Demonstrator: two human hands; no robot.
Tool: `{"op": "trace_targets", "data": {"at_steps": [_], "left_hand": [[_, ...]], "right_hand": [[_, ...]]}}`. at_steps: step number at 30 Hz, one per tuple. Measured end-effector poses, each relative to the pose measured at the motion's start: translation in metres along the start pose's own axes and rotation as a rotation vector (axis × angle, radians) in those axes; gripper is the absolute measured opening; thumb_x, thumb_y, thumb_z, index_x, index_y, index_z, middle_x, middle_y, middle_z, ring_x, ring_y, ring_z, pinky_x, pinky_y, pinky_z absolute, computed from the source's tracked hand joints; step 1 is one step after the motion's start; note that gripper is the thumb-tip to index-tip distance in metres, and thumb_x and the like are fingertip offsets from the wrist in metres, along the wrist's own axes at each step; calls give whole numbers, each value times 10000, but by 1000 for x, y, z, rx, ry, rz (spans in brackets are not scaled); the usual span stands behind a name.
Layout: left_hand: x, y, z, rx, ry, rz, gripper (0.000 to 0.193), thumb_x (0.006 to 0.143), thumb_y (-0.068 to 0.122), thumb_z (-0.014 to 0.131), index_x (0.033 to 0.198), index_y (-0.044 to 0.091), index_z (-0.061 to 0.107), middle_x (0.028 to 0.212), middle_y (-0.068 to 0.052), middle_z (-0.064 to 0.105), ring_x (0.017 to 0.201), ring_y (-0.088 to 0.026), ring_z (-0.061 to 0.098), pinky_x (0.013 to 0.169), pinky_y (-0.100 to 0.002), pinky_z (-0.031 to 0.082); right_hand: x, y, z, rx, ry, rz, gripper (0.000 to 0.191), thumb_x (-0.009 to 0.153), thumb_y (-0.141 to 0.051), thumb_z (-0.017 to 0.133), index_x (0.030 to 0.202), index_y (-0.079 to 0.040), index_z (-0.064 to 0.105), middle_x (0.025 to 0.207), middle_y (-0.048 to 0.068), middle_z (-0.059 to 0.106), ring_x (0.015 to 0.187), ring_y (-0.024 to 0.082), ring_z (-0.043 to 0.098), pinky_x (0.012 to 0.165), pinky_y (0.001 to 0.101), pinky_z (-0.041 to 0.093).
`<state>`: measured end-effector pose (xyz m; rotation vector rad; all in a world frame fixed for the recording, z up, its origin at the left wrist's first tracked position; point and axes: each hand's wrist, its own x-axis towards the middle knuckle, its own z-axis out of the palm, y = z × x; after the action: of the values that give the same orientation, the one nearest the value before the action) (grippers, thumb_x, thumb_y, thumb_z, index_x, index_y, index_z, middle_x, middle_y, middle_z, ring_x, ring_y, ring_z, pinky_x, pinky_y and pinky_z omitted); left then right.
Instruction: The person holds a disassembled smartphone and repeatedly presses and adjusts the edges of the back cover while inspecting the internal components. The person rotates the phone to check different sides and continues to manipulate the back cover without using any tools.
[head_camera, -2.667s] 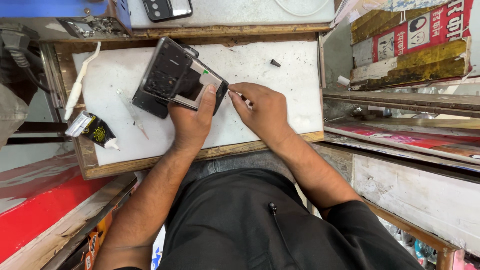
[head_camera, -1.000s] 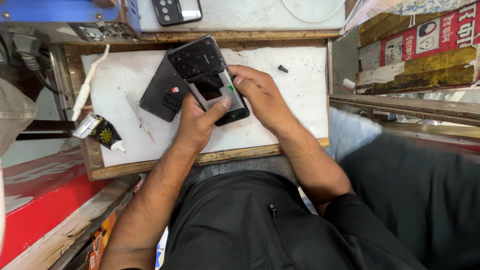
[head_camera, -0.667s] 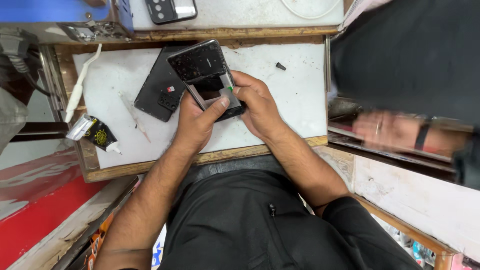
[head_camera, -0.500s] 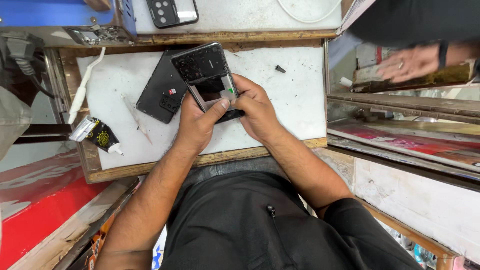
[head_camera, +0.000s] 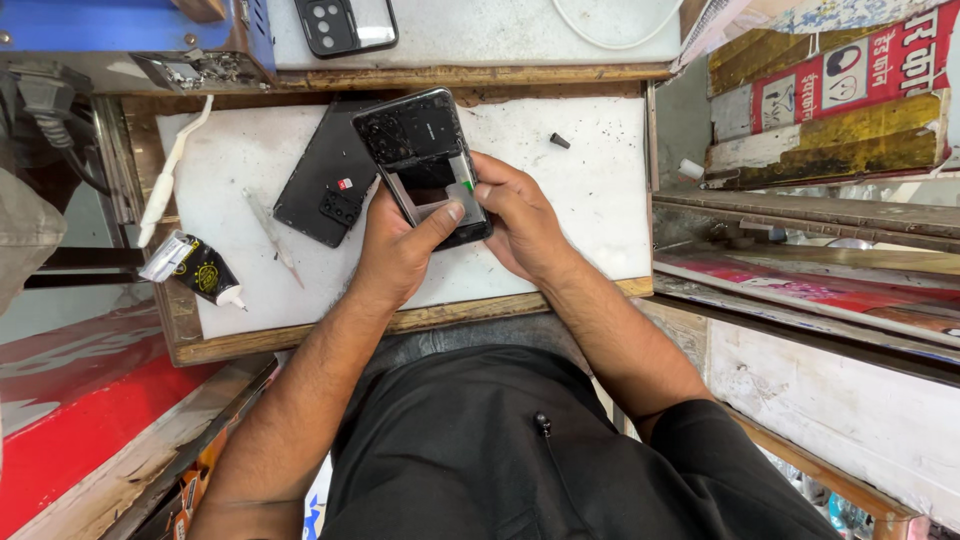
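**Opened phone held over the work board**

White board (head_camera: 590, 210) with a wooden rim serves as the work surface, set between a blue machine (head_camera: 120, 30) at the top left and stacked signboards (head_camera: 830, 100) at the right.

Phone (head_camera: 425, 165): dark, back removed, internals facing up. It sits above the middle of the board, tilted, top end pointing away from the person.

Left hand (head_camera: 395, 250): wrapped around the lower left edge of the phone, thumb laid across its exposed lower section. Grip closed on the phone.

Right hand (head_camera: 520, 215): holds the lower right edge, fingertips pressed onto the inner surface beside the left thumb. Grip closed on the phone.

Back cover (head_camera: 325, 180): black, flat on the board, just left of the phone and partly under it.

Glue tube (head_camera: 195, 270): at the left edge of the board, nozzle toward the person.

White stick (head_camera: 170, 175): along the left rim. A thin tool (head_camera: 272, 232) lies between tube and cover.

Small black part (head_camera: 560, 141): right of the phone, apart from it.

Second phone (head_camera: 345, 25): on the upper shelf.
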<state>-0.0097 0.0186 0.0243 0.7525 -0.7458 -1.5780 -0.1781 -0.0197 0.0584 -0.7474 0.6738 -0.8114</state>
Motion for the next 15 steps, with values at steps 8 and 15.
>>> {"op": "trace_targets", "data": {"at_steps": [8,15], "left_hand": [[0,-1,0,-12,2,7,491,947,58,730,1369,22,481,1261,-97,607,1185,-157,616,1050,-346,541],[1,-2,2,-18,5,-8,484,947,50,728,1364,14,484,1264,-102,612,1181,-159,622,1041,-341,547]], "right_hand": [[0,2,-2,7,1,-4,540,969,-7,409,1494,93,479,1284,174,644,1147,204,617,1028,374,526],[-2,2,-4,4,34,14,509,989,-22,401,1483,78,471,1281,177,638,1156,205,621,1028,372,533]]}}
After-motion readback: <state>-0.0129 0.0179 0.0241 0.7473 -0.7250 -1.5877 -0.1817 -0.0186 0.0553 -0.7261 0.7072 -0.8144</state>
